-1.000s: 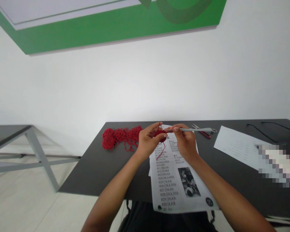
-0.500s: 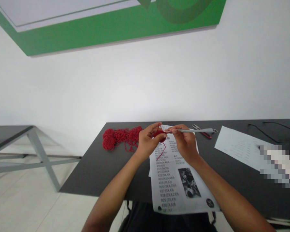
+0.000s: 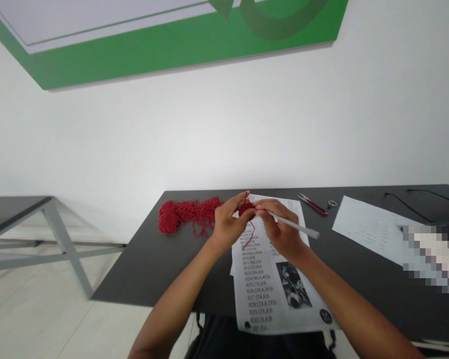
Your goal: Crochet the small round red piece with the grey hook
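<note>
Pinched in my left hand (image 3: 230, 219) is a small piece of red crochet work (image 3: 247, 210), with a strand of yarn running up over the raised forefinger. A loose red tail hangs below it, over the printed pattern sheet (image 3: 260, 294). My right hand (image 3: 282, 227) is closed around a crochet hook (image 3: 297, 227) with a pale grey handle, which slants down to the right. The hook's tip meets the work, hidden among the fingers. To the left of my hands lies a red yarn ball (image 3: 168, 218) beside a tangled heap of the same yarn (image 3: 199, 212).
Thread snips (image 3: 313, 205) with red handles and a small metal ring (image 3: 332, 204) lie right of the pattern. Further right are a white paper (image 3: 374, 229), black-framed glasses (image 3: 415, 207) and a blurred-out patch. A white wall rises behind the black table (image 3: 153, 274).
My right hand has turned the hook, so its handle end has swung down and toward me, uncovering the snips and the ring. My left hand keeps its hold nearly in place.
</note>
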A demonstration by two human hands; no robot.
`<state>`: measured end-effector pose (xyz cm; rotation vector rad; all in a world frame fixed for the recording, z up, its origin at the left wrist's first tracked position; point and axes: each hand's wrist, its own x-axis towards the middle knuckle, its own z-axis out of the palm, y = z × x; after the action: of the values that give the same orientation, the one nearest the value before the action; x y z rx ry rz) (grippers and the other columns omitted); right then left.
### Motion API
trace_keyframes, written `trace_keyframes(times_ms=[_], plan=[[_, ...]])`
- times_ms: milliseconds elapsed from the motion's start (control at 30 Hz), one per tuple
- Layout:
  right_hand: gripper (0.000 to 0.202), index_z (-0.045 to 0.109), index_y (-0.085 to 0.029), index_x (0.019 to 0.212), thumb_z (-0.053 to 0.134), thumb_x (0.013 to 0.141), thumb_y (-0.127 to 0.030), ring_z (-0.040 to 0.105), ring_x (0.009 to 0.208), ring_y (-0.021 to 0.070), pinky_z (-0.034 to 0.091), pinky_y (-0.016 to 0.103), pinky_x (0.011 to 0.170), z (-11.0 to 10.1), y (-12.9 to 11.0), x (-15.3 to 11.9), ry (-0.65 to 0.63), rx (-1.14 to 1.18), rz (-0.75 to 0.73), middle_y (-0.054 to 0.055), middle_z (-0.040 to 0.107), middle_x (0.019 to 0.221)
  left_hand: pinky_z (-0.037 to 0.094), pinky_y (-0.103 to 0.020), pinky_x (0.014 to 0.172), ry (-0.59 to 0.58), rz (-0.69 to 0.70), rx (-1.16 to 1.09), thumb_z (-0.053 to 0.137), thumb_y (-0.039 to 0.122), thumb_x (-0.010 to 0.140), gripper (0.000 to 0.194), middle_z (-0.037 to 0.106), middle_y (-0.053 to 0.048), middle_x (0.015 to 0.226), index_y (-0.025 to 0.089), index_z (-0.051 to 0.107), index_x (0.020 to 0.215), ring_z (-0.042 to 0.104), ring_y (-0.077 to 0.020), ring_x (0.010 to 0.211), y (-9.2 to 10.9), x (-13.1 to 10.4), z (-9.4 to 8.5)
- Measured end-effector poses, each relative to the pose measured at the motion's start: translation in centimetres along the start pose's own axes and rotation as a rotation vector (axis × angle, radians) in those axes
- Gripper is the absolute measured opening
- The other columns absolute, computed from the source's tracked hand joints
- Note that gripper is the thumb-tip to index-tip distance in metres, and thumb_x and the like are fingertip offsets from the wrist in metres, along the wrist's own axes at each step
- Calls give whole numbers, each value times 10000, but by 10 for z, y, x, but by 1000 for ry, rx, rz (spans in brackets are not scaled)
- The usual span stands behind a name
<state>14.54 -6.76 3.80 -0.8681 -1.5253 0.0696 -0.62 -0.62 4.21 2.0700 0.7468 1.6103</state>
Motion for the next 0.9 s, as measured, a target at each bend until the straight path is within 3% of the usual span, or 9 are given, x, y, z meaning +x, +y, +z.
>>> trace_keyframes(times_ms=[567,900], plan=[[187,693,-252,1160,594,1007,-210,705,1067,282,617,480,919,-1,14,-3,-218,-233,-239,116,735,1134,611,-297,787,-44,139,153,690,174,895,332,801,-84,966,189,732,1225,749,-185,842,-15,-3,-1],[166,667,-242,1151,567,1023,-209,683,1112,278,603,475,975,2,19,-6,-280,-263,-252,119,690,1160,592,-300,742,-93,228,216,661,165,906,351,785,-82,937,182,697,1255,731,-188,814,-23,-5,-1]])
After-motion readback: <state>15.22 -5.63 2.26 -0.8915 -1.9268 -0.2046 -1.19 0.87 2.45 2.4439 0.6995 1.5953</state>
